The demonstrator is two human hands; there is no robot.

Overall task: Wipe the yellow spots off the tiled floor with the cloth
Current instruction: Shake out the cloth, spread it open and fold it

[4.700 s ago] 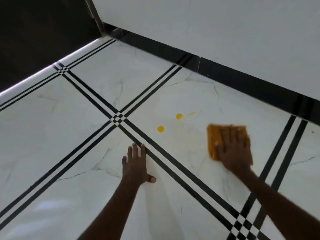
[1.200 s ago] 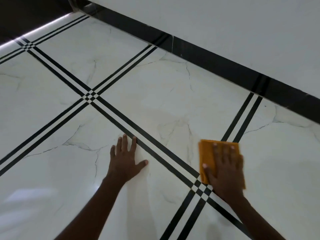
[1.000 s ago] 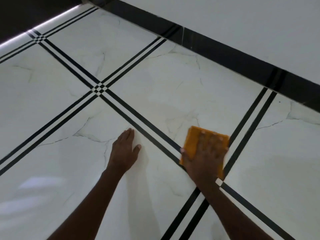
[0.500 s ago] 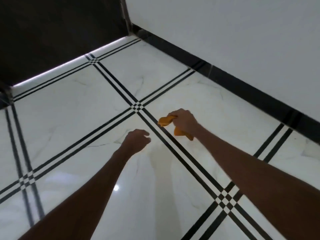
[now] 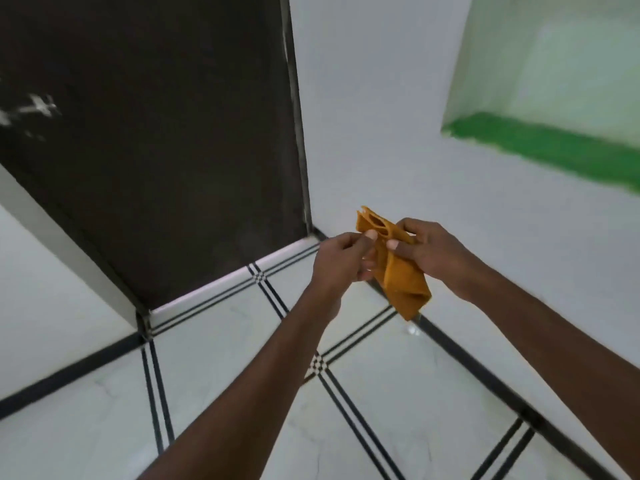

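The orange cloth (image 5: pixel 403 282) hangs folded in the air, well above the floor, held between both hands. My left hand (image 5: pixel 341 259) pinches its upper left edge with thumb and fingers. My right hand (image 5: pixel 427 252) grips its upper right part. The white marble-look tiled floor (image 5: pixel 228 344) with black double stripes lies below; I see no yellow spots on the part in view.
A dark brown door (image 5: pixel 166 140) fills the upper left, with a white wall (image 5: pixel 377 133) to its right. A green-edged recess (image 5: pixel 554 140) is at upper right. A black skirting strip (image 5: pixel 485 379) runs along the wall base.
The yellow spots seen earlier are gone from view. My right hand lifted the cloth off the floor, my left hand left the tile and took hold of the cloth; the view tilted upward.
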